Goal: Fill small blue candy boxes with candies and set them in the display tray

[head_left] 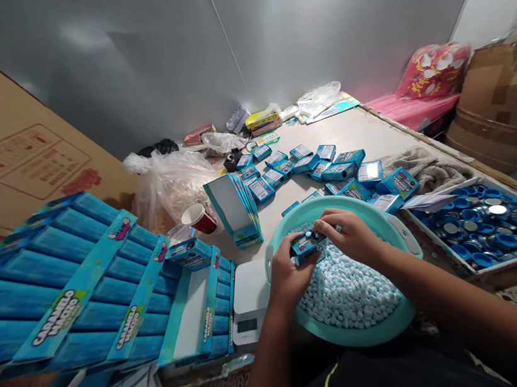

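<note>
A small blue printed box [303, 244] is held over blue-and-white candies [350, 289].

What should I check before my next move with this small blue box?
1. Small blue box in the left hand: ok, held over the basin.
2. Right hand at the box: ok, its fingers are at one end.
3. Box fill: cannot tell, the hands partly hide it.
4. Pale pellets on hand: ok, plenty in the basin.
5. Scale reading: cannot tell, the display is illegible.
6. Loose boxes lined up: not ok, scattered beyond the basin.
</note>
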